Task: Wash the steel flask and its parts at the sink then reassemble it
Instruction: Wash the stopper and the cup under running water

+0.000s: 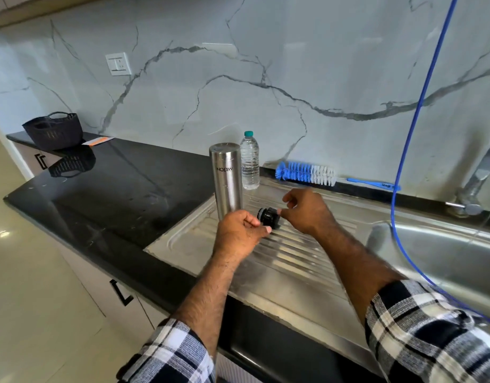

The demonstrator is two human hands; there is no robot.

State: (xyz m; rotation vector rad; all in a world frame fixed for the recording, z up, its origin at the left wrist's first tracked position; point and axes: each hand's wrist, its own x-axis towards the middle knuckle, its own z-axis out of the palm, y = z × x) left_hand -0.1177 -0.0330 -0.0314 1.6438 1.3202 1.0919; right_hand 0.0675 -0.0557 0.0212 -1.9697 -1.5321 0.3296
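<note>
Steel flask (228, 179) stands inverted on the ribbed drainboard (290, 261) of the sink, at the black worktop (114, 194) edge, a plastic water bottle (250, 160) just behind it. Left hand (239, 233) sits at the flask's base, fingers curled against the black stopper (268, 217). Right hand (307, 212) pinches the stopper's other end, remaining fingers loosely bent; blue bottle brush (307, 174) lies behind.

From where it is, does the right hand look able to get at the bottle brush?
Probably yes. The right hand pinches the black stopper, but the bottle brush lies just beyond it against the wall, with nothing between.
</note>
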